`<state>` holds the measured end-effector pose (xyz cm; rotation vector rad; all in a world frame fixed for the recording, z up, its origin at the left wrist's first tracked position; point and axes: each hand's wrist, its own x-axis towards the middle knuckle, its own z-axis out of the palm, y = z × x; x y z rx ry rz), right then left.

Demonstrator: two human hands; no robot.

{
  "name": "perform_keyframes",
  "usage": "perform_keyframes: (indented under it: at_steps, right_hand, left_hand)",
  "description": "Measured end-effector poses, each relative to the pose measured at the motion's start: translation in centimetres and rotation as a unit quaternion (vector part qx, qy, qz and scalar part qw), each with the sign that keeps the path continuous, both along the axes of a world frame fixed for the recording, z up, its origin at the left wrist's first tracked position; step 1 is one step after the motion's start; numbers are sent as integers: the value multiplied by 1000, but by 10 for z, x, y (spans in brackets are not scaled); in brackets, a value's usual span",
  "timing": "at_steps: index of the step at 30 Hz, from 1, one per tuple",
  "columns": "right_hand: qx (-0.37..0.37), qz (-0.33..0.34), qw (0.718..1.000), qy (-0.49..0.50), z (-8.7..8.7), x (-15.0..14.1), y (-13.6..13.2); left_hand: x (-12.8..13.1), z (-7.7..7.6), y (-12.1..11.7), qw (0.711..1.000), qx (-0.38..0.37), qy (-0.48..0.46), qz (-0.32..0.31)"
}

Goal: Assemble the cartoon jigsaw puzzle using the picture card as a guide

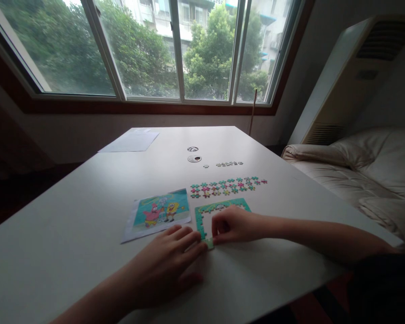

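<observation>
A jigsaw puzzle border (199, 220) in teal and green lies on the white table, with bare tabletop showing inside it. My left hand (175, 258) rests palm down, fingers stretched out, their tips against the puzzle's lower left corner. From the right, my right hand (238, 223) reaches over the border and hides its right part. Its thumb and index finger pinch at a light green puzzle piece (209, 243) on the bottom edge. Left of the puzzle lies a printed picture sheet (162, 211) with a pink and a yellow cartoon figure.
Beyond the border, loose puzzle pieces (226, 186) lie in rows, with a short row of paler pieces (230, 164) farther back. Two small round objects (194, 158) sit behind them. White paper (130, 140) lies at the table's far left. A sofa (351, 180) stands at the right.
</observation>
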<state>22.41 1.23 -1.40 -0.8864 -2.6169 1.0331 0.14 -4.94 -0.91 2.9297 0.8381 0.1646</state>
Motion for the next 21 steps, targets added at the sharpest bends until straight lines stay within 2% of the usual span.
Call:
perform_keyframes:
  at_steps: [7,13,21]
  right_hand:
    - [-22,16,1000,-13,2,4,3]
    - [-11,11,1000,-9,3,1,0]
    - [-42,22,999,-12,6,1,3]
  left_hand:
    - [-5,2,2,1000,-14,-4,-11]
    - [-6,1,0,999,-39,-16,7]
    - [-7,-1,0,999,-30,-22,11]
